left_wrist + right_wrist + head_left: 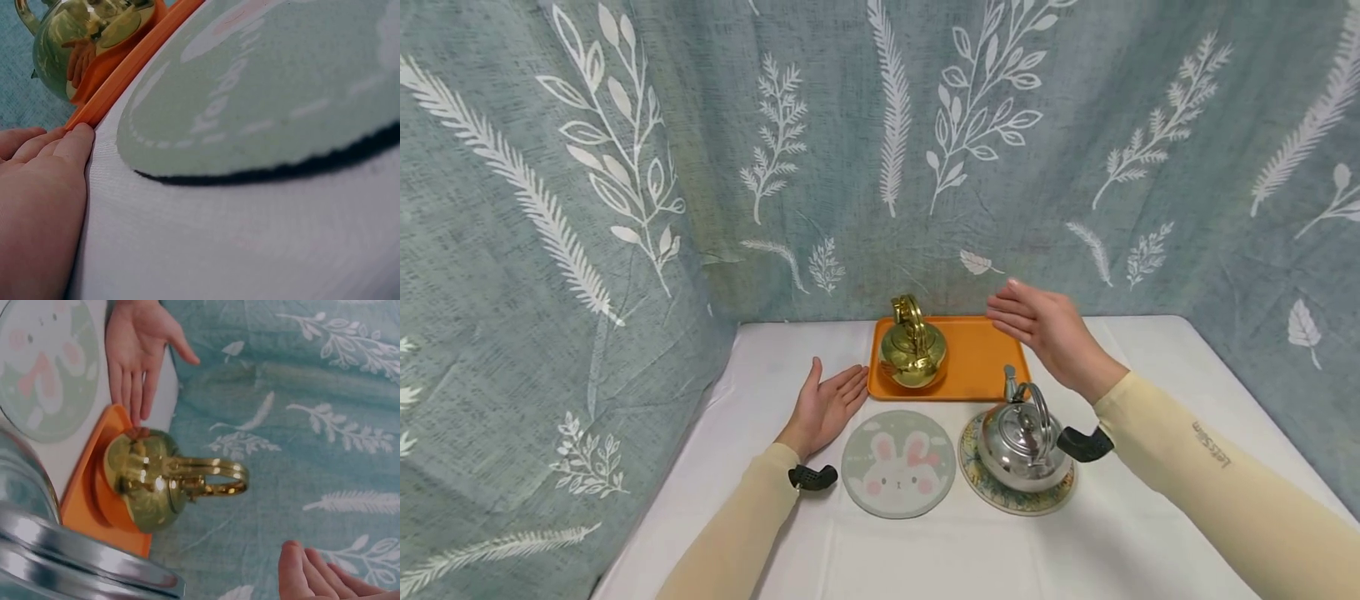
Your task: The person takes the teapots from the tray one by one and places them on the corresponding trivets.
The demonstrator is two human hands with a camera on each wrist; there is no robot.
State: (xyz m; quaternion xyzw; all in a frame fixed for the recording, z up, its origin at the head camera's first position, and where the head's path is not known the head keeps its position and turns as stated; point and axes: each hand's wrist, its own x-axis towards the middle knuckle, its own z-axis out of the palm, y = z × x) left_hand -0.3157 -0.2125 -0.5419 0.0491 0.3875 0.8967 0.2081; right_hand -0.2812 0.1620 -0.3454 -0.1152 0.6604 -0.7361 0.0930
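Note:
A gold kettle (913, 354) stands on the left part of an orange tray (981, 358). My left hand (826, 410) lies palm up on the white cloth, its straight fingertips at the tray's left front corner; in the left wrist view the fingers (76, 145) meet the tray's edge. My right hand (1048, 333) is raised near the tray's right end, fingers straight, holding nothing. Below it a silver kettle (1018, 446) sits on a round flowered mat (977, 479). The right wrist view shows the right fingers (297, 575) apart from the gold kettle (147, 481).
Beside the left wrist lies a round grey-green mat (898, 500) with a rabbit face. A white cloth (940, 558) covers the table. Blue-green leaf-patterned curtains (850, 167) hang behind and at both sides.

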